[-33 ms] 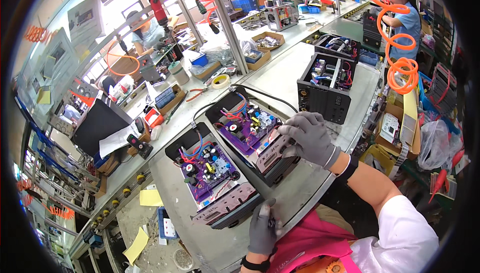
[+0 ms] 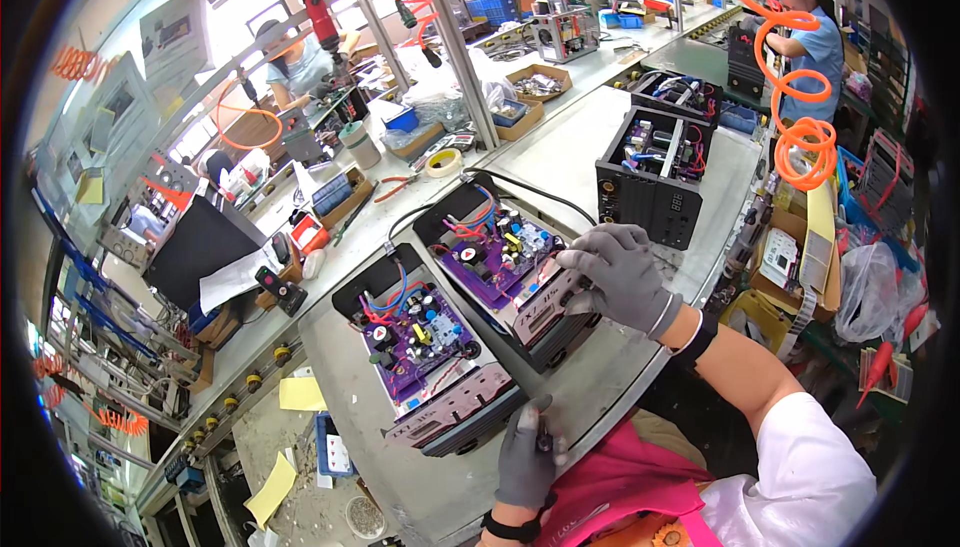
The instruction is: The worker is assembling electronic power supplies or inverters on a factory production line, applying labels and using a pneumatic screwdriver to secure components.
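Note:
Two open electronic units with purple circuit boards lie side by side on the grey work board. The nearer-left unit [image 2: 450,409] has a pale front panel and a dark case; the other unit [image 2: 535,317] sits to its right. My right hand [image 2: 622,282], in a grey glove, is closed at the right end of that second unit's front panel, fingertips bent against dark round parts. What the fingers hold there is hidden. Just before the nearer-left unit's front corner, my left hand [image 2: 526,462], also gloved, is curled with the thumb up around a small black part [image 2: 545,442].
Black-cased units [image 2: 650,182] stand behind my right hand. A black cable [image 2: 540,192] runs over the bench. Beyond are a yellow tape roll [image 2: 443,163] and red-handled pliers [image 2: 395,187]. Orange coiled hoses [image 2: 805,137] hang at the right, near a co-worker [image 2: 808,57].

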`<state>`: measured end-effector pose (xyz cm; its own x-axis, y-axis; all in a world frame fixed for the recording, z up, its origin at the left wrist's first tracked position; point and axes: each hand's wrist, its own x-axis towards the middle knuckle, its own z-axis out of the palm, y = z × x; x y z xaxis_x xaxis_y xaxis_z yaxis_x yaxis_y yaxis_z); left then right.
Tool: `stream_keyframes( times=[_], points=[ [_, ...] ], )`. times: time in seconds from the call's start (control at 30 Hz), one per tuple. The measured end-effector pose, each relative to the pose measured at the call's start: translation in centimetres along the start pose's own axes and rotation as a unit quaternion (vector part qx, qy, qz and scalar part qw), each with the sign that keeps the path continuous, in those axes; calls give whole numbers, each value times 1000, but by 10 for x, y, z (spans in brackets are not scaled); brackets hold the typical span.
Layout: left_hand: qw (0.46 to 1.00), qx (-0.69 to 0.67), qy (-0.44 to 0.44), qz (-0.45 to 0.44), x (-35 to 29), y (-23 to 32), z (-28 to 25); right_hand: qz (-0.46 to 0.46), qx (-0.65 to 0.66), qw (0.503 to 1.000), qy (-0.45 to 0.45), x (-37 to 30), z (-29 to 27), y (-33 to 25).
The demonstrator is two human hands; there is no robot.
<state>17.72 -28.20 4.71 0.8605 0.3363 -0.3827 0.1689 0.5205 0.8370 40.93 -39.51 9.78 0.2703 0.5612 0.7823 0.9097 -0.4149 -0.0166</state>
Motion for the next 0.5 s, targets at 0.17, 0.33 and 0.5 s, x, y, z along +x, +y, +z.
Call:
stream_keyframes(
  times=[0.17,0.33,0.5],
  points=[
    [978,-204,-1,-46,-9,-1,4,26,181,983,16,-21,-23,-51],
    [976,-197,-93,31,-23,-1,-5,-119,336,884,-303,-58,-22,-120],
    [962,-241,-121,36,-31,-12,-18,-88,403,860,-299,-69,-10,-129]
  ],
)
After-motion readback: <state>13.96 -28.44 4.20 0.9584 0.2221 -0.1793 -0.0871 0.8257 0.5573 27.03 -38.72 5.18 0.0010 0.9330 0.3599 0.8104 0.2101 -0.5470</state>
